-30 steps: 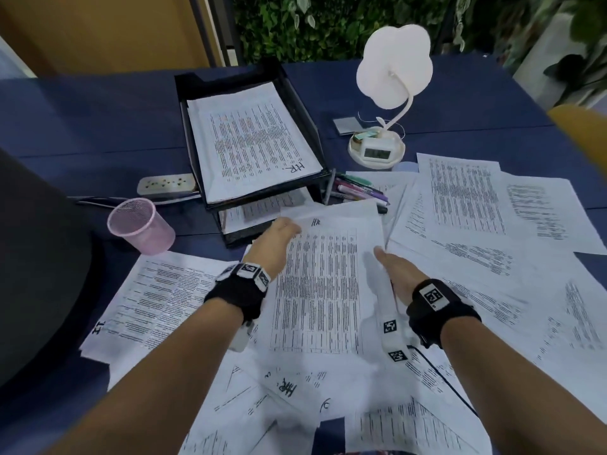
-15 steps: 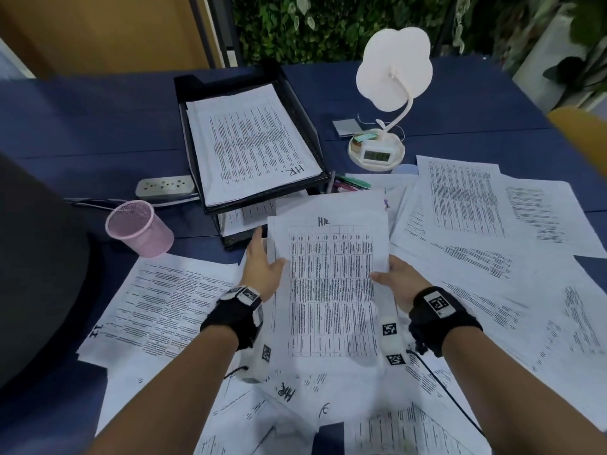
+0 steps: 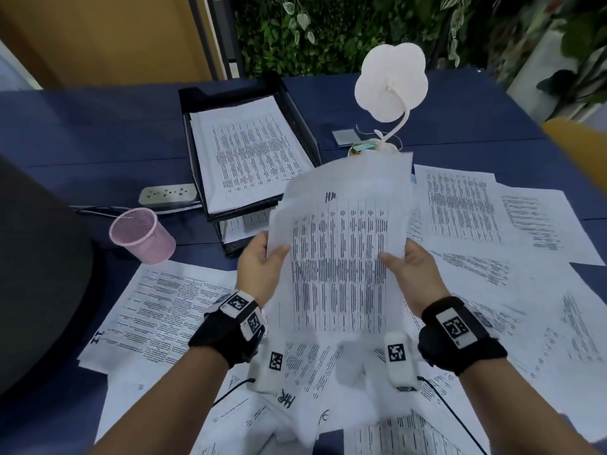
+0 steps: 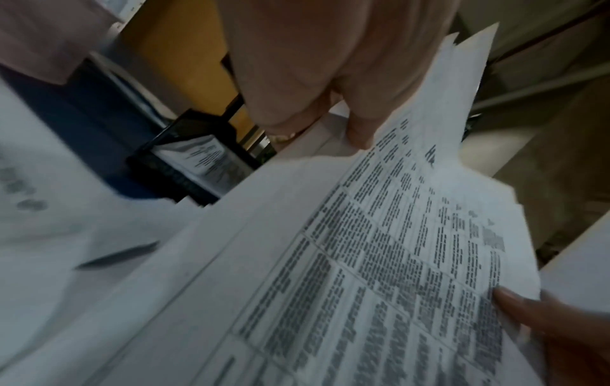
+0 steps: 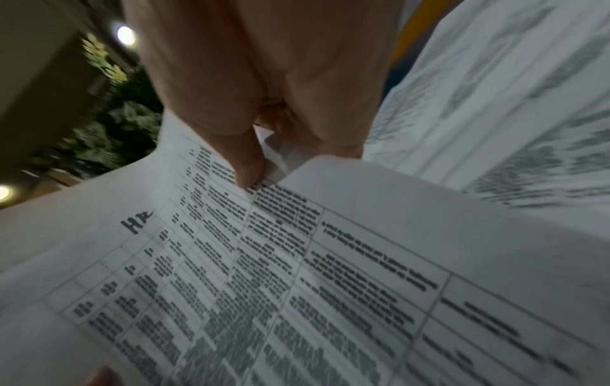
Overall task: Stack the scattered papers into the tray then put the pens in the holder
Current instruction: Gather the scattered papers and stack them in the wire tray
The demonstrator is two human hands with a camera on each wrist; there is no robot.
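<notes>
Head view: a sheaf of papers, printed with a dense table and marked "HR" by hand at the top, is held up off the table, its top leaning away toward 12 o'clock. The left hand grips its left edge, thumb on the printed face; the right hand grips the right edge the same way. At 11 o'clock stands the black tray, already holding sheets, its front edge just beyond the sheaf. The pink holder sits at 9 o'clock on bare blue table. Loose sheets cover the table from 3 to 7 o'clock.

Left wrist view: the left hand pinches the sheaf, with several sheet edges fanned apart at 1 o'clock. The tray lies at 10 o'clock.

Right wrist view: the right hand closes thumb against fingers on the sheaf; the picture is blurred.
</notes>
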